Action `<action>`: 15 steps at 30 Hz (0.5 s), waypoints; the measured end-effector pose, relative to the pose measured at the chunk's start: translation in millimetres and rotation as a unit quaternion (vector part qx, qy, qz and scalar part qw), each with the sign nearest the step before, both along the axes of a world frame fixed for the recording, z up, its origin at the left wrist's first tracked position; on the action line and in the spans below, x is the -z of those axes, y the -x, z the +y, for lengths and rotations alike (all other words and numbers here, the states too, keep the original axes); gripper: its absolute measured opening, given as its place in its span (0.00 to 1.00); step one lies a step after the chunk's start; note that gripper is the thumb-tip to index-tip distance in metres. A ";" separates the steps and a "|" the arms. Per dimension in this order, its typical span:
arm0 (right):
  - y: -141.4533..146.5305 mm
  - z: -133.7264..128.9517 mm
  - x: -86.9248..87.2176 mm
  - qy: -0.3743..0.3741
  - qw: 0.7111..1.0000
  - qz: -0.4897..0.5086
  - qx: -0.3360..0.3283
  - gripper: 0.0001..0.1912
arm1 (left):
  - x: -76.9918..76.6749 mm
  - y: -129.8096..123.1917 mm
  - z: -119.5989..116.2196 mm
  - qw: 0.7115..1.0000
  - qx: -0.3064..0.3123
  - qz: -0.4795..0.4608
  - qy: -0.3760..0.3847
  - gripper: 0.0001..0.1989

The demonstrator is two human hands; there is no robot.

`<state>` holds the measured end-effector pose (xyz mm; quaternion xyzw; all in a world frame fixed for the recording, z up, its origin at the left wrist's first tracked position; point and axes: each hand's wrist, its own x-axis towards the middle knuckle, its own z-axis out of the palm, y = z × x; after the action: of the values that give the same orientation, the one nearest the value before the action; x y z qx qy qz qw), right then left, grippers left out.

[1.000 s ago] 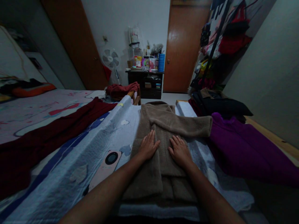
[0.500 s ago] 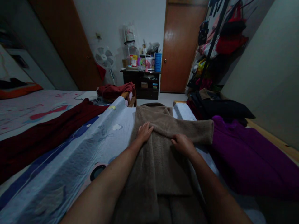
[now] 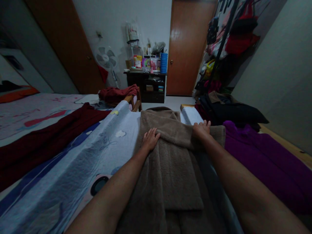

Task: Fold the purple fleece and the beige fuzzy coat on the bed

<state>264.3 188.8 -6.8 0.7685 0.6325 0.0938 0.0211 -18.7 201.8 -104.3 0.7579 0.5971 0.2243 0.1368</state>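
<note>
Brown coat (image 3: 180, 182) lies lengthwise on blue sheet (image 3: 119, 143), one sleeve (image 3: 177, 133) across its upper part, pointing right. Left hand (image 3: 150, 139) flat on coat near the sleeve, fingers extended, slightly spread, gripping nothing. Right hand (image 3: 201, 130) on the sleeve, fingers bent at its far edge; can't tell if they pinch the cloth. Purple garment (image 3: 265, 162) just beside the cuff. Phone (image 3: 98, 185) left of coat, partly behind left forearm (image 3: 117, 191).

The coat (image 3: 180, 175) is plain brown, the sheet (image 3: 119, 149) pale blue with cloud motifs, the sweater (image 3: 265, 162) purple, the phone (image 3: 87, 196) pink with a black circle, the door (image 3: 188, 55) orange-brown.
</note>
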 end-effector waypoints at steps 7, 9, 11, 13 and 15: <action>4.9 -7.0 -34.7 0.085 0.996 0.020 0.024 0.19 | -2.5 -0.7 -1.9 1.000 -0.001 0.003 0.002 0.28; 13.6 -12.4 -47.2 0.101 0.994 0.041 0.005 0.19 | -3.2 -0.8 -2.9 1.000 -0.002 0.004 -0.003 0.28; 24.4 -16.9 -57.3 0.103 0.993 0.047 -0.016 0.19 | -4.0 -0.8 -3.8 1.000 -0.003 0.003 -0.007 0.28; 36.9 -20.5 -65.1 0.114 0.991 0.052 -0.039 0.18 | -4.6 -0.5 -4.4 1.000 -0.003 0.002 -0.006 0.28; 50.5 -24.0 -71.8 0.144 0.984 0.065 -0.085 0.16 | -4.6 -0.3 -4.8 1.000 -0.003 0.003 -0.002 0.29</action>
<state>213.8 164.8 65.0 0.7053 0.7026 -0.0469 0.0818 -18.3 197.0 -99.7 0.7573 0.5990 0.2236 0.1327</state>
